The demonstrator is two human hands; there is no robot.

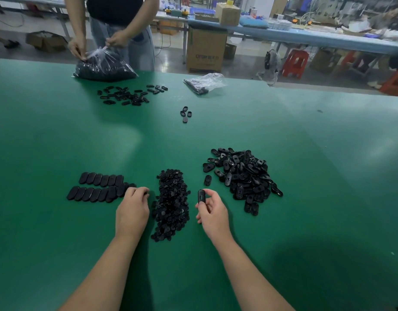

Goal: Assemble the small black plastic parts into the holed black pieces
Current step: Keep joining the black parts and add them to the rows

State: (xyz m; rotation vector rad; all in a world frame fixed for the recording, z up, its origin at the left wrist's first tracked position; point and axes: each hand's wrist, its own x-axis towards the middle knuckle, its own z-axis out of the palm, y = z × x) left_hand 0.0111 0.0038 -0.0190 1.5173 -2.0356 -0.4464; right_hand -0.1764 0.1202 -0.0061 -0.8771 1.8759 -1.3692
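A heap of small black plastic parts (171,203) lies on the green table between my hands. To its right is a bigger heap of holed black oval pieces (243,178). My right hand (212,212) pinches one holed oval piece (201,196) upright between thumb and fingers. Two neat rows of black oval pieces (99,187) lie at the left. My left hand (133,207) rests at the right end of those rows, fingers curled down; what is under its fingertips is hidden.
A person (112,25) across the green table (59,142) handles a clear bag of black parts (103,66). Loose oval pieces (130,95) lie before it, a few more (185,113) mid-table, and a second small bag (204,83). Boxes and stools stand behind.
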